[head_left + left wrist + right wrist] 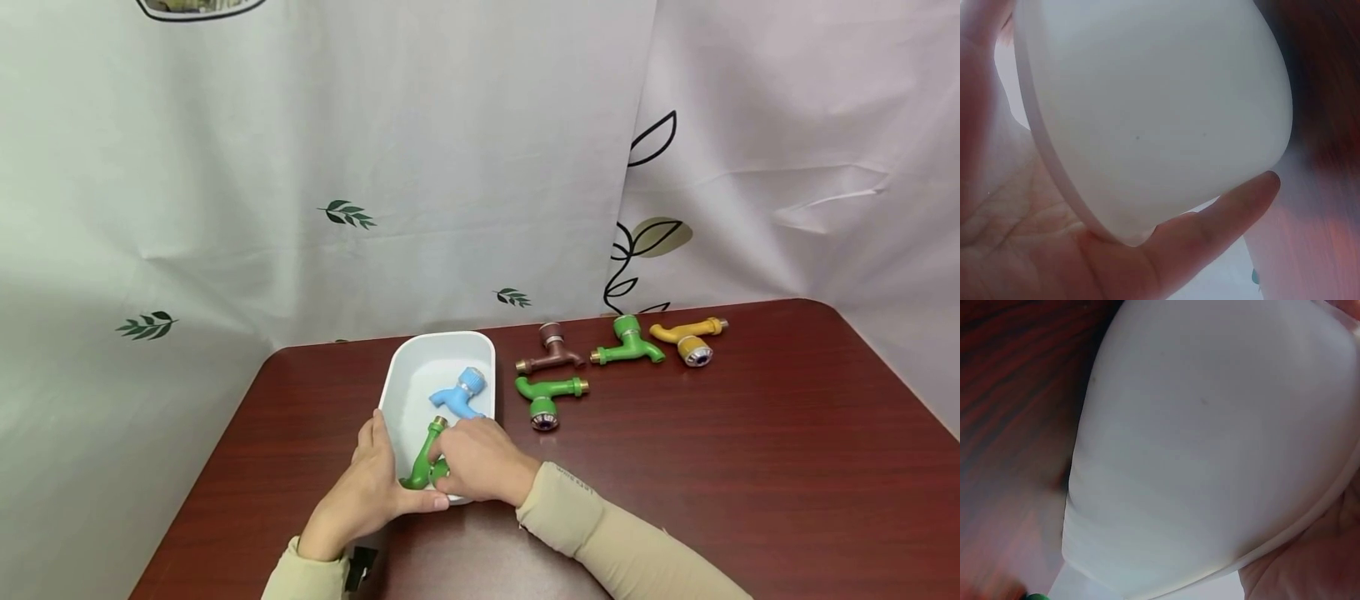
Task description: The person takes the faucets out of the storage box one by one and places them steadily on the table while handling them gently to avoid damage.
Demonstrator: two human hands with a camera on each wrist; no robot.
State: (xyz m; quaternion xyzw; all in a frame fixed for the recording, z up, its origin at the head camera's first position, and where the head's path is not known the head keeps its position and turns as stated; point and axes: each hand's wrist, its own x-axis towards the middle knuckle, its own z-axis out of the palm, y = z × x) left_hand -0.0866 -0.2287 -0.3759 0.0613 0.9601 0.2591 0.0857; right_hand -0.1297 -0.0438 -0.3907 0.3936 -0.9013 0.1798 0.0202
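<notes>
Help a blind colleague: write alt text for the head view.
A person's left hand holds a white tray while the right hand grips a green tap inside, near a blue tap. Four other taps lie to the right on the red-brown table.

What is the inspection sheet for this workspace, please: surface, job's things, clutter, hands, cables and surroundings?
Surface: dark red table, wood-like grain.
Job's things: white tray holding a blue tap and a green tap; on the table, to the tray's right, a brown tap, a nearer green tap, a farther green tap and a yellow tap.
Clutter: nothing seen.
Hands: left hand holds the tray's near left side; right hand reaches over its right wall and grips the green tap inside.
Cables: nothing seen.
Surroundings: pale curtain with leaf prints behind the table; black item by the left wrist, unclear.
</notes>
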